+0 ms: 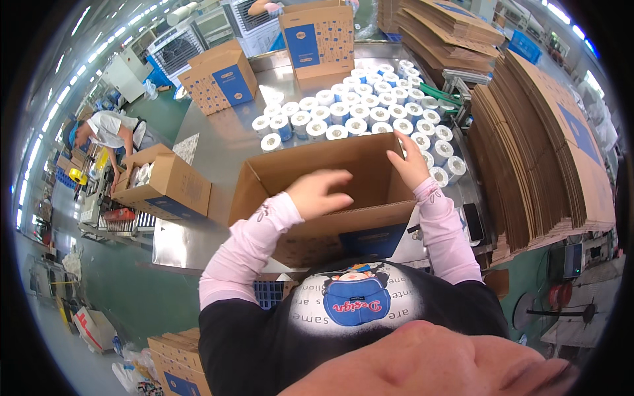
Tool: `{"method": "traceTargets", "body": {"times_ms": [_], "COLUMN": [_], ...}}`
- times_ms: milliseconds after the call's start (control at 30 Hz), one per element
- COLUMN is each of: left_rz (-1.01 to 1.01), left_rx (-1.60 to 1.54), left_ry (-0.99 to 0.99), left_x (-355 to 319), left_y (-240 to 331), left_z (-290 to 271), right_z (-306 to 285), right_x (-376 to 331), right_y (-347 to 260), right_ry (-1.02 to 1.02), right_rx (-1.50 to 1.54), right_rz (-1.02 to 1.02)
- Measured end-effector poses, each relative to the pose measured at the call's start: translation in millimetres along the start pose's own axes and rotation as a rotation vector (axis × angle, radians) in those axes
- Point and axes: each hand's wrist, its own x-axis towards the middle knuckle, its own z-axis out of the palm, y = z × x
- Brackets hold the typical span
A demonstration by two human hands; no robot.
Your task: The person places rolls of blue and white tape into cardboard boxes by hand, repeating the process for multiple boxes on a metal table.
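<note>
An open cardboard box (pixel 370 220) stands in front of me on the metal table; its visible inside is bare brown cardboard. My left hand (pixel 321 193) is over the near left part of the box opening, fingers stretched out and slightly blurred, holding nothing. At the box's right side is my right hand (pixel 411 164), with thumb and fingers spread by the far right corner; whether it presses on the rim I cannot tell. Beyond the box, many upright white rolls (pixel 356 125), some with blue bands, crowd the table.
Two more printed cartons (pixel 316 43) (pixel 221 79) stand at the table's far side. Flattened cardboard stacks (pixel 541 145) rise on the right. On the left, a co-worker (pixel 109 129) bends over a carton (pixel 165 185) of white rolls beside a roller conveyor (pixel 129 221).
</note>
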Motion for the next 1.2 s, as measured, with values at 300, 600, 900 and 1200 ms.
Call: {"method": "traceTargets", "body": {"times_ms": [300, 600, 900, 1200], "left_rz": [-0.917, -0.505, -0.273, -0.993], "left_rx": [0.063, -1.055, -0.691, -0.861], "left_ry": [0.384, 0.667, 0.725, 0.311], "left_x": [-161, -149, -72, 1], "left_y": [-317, -358, -216, -210], "left_z": [-14, 156, 27, 4], "right_z": [-29, 85, 33, 53], "right_x": [-58, -153, -8, 7], "right_y": [90, 236, 113, 118], "right_ry": [-0.271, -0.342, 0.018, -0.031], "right_rx": [0.355, -0.225, 0.542, -0.274], "right_rz": [0.292, 0.037, 0.282, 0.465]}}
